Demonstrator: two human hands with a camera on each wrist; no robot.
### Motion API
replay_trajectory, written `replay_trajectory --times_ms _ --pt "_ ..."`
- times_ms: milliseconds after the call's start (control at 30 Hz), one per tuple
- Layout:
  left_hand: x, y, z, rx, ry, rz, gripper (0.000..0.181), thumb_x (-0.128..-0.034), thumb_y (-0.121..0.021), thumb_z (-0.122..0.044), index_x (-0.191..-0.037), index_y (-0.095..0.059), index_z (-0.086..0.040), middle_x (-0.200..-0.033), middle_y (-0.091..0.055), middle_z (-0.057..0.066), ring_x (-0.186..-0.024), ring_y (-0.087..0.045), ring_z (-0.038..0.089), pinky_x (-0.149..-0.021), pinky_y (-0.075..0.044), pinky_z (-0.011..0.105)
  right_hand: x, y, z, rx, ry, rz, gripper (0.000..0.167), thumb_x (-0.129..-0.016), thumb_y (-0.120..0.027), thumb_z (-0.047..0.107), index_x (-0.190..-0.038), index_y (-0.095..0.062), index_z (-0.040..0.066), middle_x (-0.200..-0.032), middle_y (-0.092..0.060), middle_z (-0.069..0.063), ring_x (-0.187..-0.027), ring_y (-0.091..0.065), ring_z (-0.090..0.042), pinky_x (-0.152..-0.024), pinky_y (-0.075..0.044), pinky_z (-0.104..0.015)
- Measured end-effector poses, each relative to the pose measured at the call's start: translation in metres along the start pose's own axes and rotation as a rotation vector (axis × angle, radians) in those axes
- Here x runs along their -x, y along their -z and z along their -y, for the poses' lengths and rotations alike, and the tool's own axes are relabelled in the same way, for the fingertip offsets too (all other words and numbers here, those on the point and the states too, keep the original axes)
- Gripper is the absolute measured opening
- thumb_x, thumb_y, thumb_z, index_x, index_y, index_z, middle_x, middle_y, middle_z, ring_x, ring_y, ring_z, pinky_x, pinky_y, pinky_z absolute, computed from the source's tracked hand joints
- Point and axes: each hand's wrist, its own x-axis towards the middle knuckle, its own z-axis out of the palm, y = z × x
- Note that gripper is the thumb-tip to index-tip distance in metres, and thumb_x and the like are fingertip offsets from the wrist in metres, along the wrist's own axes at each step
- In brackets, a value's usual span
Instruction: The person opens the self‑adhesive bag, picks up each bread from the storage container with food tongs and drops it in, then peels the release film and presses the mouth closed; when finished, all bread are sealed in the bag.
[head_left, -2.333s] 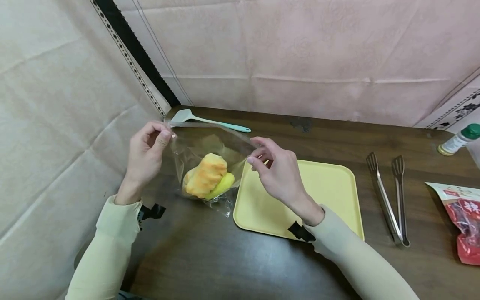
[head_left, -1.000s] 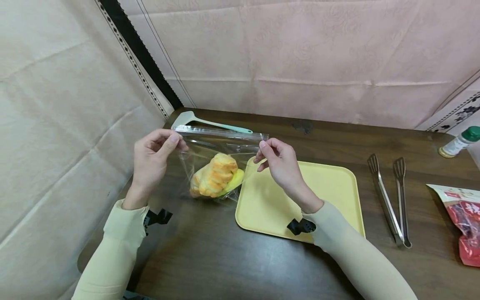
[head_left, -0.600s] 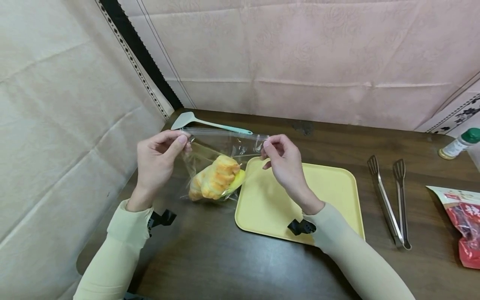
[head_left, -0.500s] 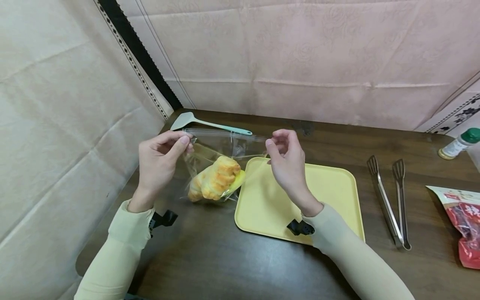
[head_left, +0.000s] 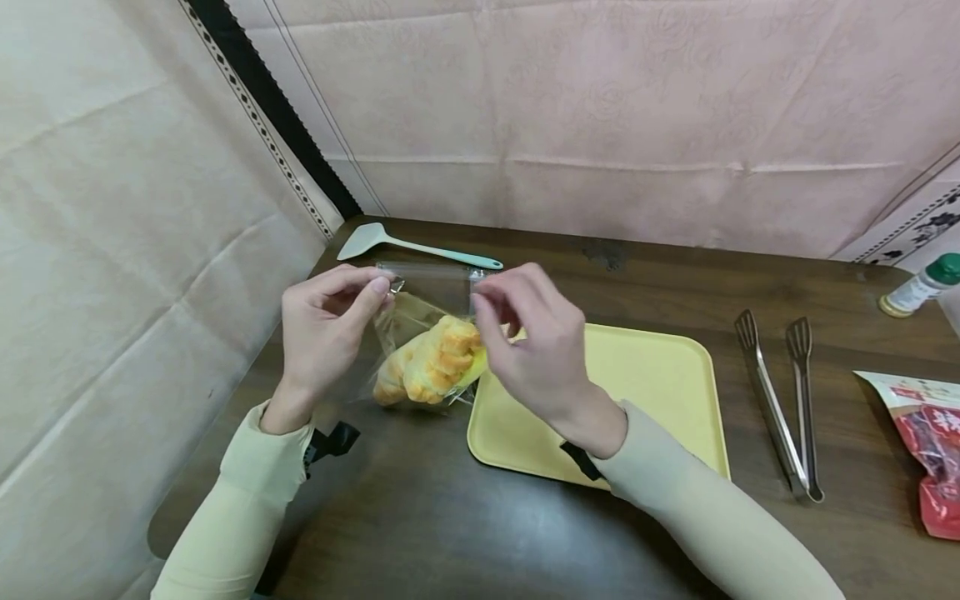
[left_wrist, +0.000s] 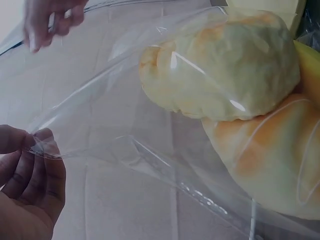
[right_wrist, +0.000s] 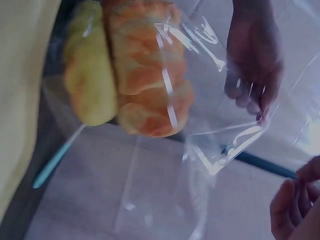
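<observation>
My left hand (head_left: 322, 329) pinches the upper left corner of a clear plastic bag (head_left: 438, 287) between thumb and fingers. Inside the bag's lower part are pieces of golden-brown bread (head_left: 431, 358) and a yellow elongated piece (head_left: 474, 373), toy-like in look. The left wrist view shows two bread pieces (left_wrist: 225, 70) through the film. My right hand (head_left: 536, 350) hovers over the bag's right side, fingers loosely curled. In the right wrist view that right hand (right_wrist: 297, 210) appears apart from the film with nothing in its fingers. From the head, it hides the bag's right edge.
A yellow tray (head_left: 660, 392) lies right of the bag, partly under the right forearm. Behind the bag is a pale turquoise spatula (head_left: 442, 249). Metal tongs (head_left: 780, 417), a green-capped bottle (head_left: 918, 285) and a red packet (head_left: 937, 450) lie farther right. Cloth walls stand behind and left.
The right hand held the bag's right corner earlier, let go, then moved left across the bag's top. The left hand keeps its pinch and has shifted slightly right.
</observation>
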Motion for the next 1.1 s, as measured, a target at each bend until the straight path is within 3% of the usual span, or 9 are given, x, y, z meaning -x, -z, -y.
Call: replay_trajectory --times_ms 100,233,400,533,700,833,967,1100 --pt "-0.002 -0.003 -0.001 0.009 -0.031 0.014 0.01 -0.0955 -0.07 0.015 -0.101 -0.073 0.023 -0.094 -0.081 -0.009 -0.075 -0.076 0.002 -0.074 -0.063 0.018 -0.013 -0.009 0.004 0.038 0.102 0.1 0.005 -0.097 -0.073 -0.002 -0.099 -0.077 -0.001 -0.092 -0.073 -0.012 -0.075 -0.069 -0.018 -0.065 -0.058 -0.028" --pt "-0.006 -0.005 -0.001 -0.009 -0.074 0.028 0.009 -0.0938 -0.07 0.018 -0.1 -0.074 0.023 -0.095 -0.08 -0.011 -0.076 -0.076 0.002 -0.074 -0.063 0.018 -0.029 -0.02 0.004 0.127 0.169 0.23 0.009 -0.101 -0.072 0.005 -0.102 -0.08 0.003 -0.096 -0.075 -0.008 -0.082 -0.071 -0.018 -0.072 -0.06 -0.027" --pt "-0.012 -0.009 -0.003 -0.094 -0.119 0.048 0.008 -0.0933 -0.072 0.016 -0.098 -0.078 0.017 -0.092 -0.079 -0.016 -0.077 -0.075 0.001 -0.074 -0.062 0.017 -0.043 -0.028 -0.001 0.195 0.222 0.308 0.013 -0.106 -0.069 0.01 -0.107 -0.08 0.004 -0.098 -0.073 -0.008 -0.082 -0.069 -0.019 -0.072 -0.06 -0.027" --pt "-0.014 -0.011 -0.005 -0.178 -0.145 0.038 0.007 -0.0935 -0.075 0.013 -0.098 -0.081 0.012 -0.09 -0.079 -0.014 -0.078 -0.074 -0.001 -0.075 -0.061 0.016 -0.048 -0.03 -0.004 0.278 0.315 0.307 0.014 -0.107 -0.065 0.009 -0.106 -0.078 0.004 -0.097 -0.072 -0.007 -0.082 -0.069 -0.018 -0.069 -0.061 -0.027" --pt "-0.012 -0.011 -0.01 -0.341 -0.197 0.022 0.007 -0.0936 -0.078 0.007 -0.098 -0.083 0.007 -0.084 -0.081 0.011 -0.079 -0.07 -0.007 -0.075 -0.055 0.011 -0.049 -0.031 -0.002 0.467 0.503 0.266 0.017 -0.107 -0.06 0.003 -0.104 -0.077 0.004 -0.093 -0.068 -0.006 -0.079 -0.066 -0.018 -0.064 -0.059 -0.023" --pt "-0.006 -0.012 -0.015 -0.488 -0.271 0.036 0.008 -0.093 -0.077 0.006 -0.098 -0.084 0.006 -0.081 -0.08 0.015 -0.072 -0.069 0.004 -0.069 -0.049 0.01 -0.047 -0.031 0.0 0.624 0.621 0.249 0.016 -0.108 -0.061 0.006 -0.102 -0.076 0.004 -0.092 -0.067 -0.004 -0.077 -0.065 -0.016 -0.066 -0.057 -0.019" --pt "-0.004 -0.015 -0.018 -0.597 -0.329 0.068 0.011 -0.0911 -0.075 0.008 -0.098 -0.084 0.006 -0.077 -0.078 0.013 -0.064 -0.067 0.017 -0.06 -0.043 0.012 -0.046 -0.029 0.0 0.681 0.659 0.259 0.018 -0.108 -0.063 0.009 -0.094 -0.073 0.007 -0.086 -0.065 -0.002 -0.071 -0.059 -0.014 -0.062 -0.05 -0.016" --pt "-0.002 -0.019 -0.019 -0.65 -0.346 0.117 0.011 -0.0898 -0.076 0.01 -0.096 -0.083 0.005 -0.075 -0.076 0.01 -0.062 -0.065 0.015 -0.061 -0.045 0.014 -0.043 -0.026 -0.001 0.693 0.646 0.258 0.018 -0.107 -0.064 0.011 -0.091 -0.072 0.009 -0.084 -0.063 -0.001 -0.068 -0.055 -0.013 -0.06 -0.046 -0.016"
